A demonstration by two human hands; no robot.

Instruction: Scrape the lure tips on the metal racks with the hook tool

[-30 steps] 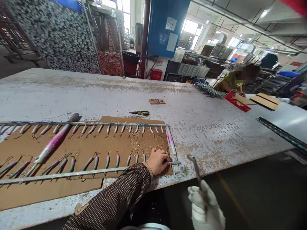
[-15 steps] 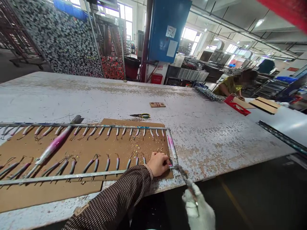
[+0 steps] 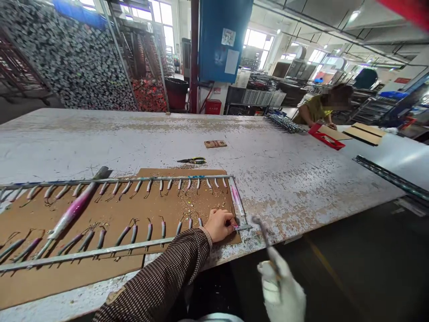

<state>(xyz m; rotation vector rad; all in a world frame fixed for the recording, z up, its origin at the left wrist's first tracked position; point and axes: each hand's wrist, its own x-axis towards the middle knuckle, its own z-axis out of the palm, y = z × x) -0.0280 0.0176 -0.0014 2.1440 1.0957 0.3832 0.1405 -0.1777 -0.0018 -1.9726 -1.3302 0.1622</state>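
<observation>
My bare left hand (image 3: 219, 225), in a checked sleeve, is closed at the near right corner of a metal frame. Its fingers pinch a small pinkish piece by the end of the near rail (image 3: 134, 245). My right hand (image 3: 283, 281), in a white glove, grips a hammer-like tool (image 3: 264, 232), blurred by motion. The tool's head is apart from the rail end, just to its right. A pink-and-white end bar (image 3: 237, 197) joins the far rail (image 3: 157, 178). Several grey-pink tubes with thin wire ends hang along both rails. A thicker pink-and-silver bar (image 3: 75, 208) crosses the frame at left.
Brown cardboard (image 3: 161, 203) lies under the frame. Pliers (image 3: 191, 160) and a small printed block (image 3: 215, 143) lie beyond it on the worn white table (image 3: 291, 179). Across the table, a person (image 3: 308, 112) works near a red tray (image 3: 325, 137). A dark rail (image 3: 392, 178) lies at right.
The tool in my right hand has lifted off the rail end, up and to the right. My left hand stays at the same corner. The camera view has shifted slightly.
</observation>
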